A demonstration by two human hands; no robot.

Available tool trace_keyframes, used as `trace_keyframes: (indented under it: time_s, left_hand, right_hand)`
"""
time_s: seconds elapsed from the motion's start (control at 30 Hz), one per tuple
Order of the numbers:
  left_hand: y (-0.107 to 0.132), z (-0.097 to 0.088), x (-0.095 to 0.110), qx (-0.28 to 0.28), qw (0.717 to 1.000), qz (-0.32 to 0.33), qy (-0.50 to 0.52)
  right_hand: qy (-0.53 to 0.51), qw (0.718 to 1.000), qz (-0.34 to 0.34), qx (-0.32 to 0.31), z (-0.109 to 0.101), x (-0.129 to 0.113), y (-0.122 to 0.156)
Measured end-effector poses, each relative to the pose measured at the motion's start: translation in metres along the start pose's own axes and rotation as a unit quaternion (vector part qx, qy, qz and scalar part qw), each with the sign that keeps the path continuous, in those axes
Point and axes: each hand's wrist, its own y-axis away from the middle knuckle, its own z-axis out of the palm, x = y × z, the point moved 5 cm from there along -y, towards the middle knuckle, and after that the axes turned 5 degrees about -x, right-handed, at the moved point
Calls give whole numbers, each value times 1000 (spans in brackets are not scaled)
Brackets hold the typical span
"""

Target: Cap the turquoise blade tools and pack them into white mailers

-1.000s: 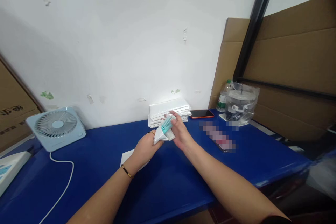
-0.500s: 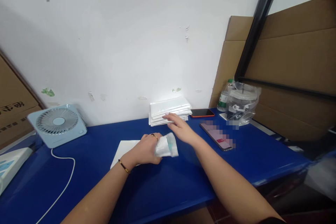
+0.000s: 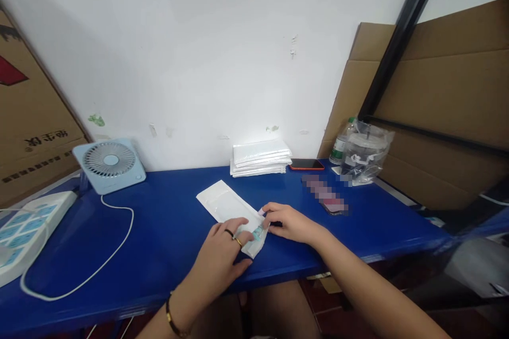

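A flat white envelope [image 3: 226, 202] lies slantwise on the blue table, with teal showing at its near end. Whether that teal is on the envelope or on something tucked into its mouth, I cannot tell. My left hand [image 3: 222, 249], wearing a dark ring, a gold ring and a bracelet, is bent over the near end, fingers on top and thumb by the front corner. From the other side, my right hand [image 3: 292, 225] pinches the envelope's right edge, its fingertips partly hidden. Farther back, a stack of white envelopes [image 3: 260, 159] rests against the wall.
A light blue fan [image 3: 109, 164] and a white power strip [image 3: 35, 230] stand at left, with a white cable across the table. At right are two phones, the nearer one [image 3: 326, 196] blurred, a green-capped bottle [image 3: 339, 145] and a bagged cup [image 3: 363, 156]. Cardboard [image 3: 449, 69] closes the right side.
The teal-ended white packet in my left hand is lowered onto the table. My right hand has come down from near the stack to the envelope's edge. The view has shifted slightly.
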Motion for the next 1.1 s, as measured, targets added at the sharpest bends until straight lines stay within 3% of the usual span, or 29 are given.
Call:
trace_keyframes:
  time_s: [0.1, 0.2, 0.27, 0.4, 0.53, 0.67, 0.77, 0.83, 0.97, 1.1]
  left_hand:
    - [18, -4, 10, 112, 993, 19, -32]
    - [37, -33, 10, 254, 967, 21, -7]
    - [46, -52, 14, 288, 957, 38, 0]
    - [56, -67, 25, 276, 958, 80, 14]
    - [64, -60, 22, 268, 962, 45, 27]
    - [61, -34, 4, 154, 971, -106, 147]
    - [61, -9, -3, 77, 941, -196, 266]
    - [61, 4, -6, 53, 923, -227, 306]
    - [62, 17, -13, 31, 902, -260, 342]
    - [58, 22, -19, 28, 867, -255, 426]
  right_hand:
    - [45, 998, -28, 36, -4, -18, 4]
    - [62, 989, -65, 115, -21, -48, 13]
    - [70, 980, -91, 162, -31, -66, 20]
    - [102, 963, -136, 210, -39, -90, 34]
    - [67, 977, -128, 155, -35, -96, 36]
    - [-82, 991, 23, 102, -18, -75, 27]
    - [-156, 972, 149, 91, 12, -52, 26]
    - [-131, 970, 173, 109, 29, -46, 29]
    - [91, 969, 87, 210, 42, -67, 36]
    - [213, 962, -12, 168, 61, -90, 31]
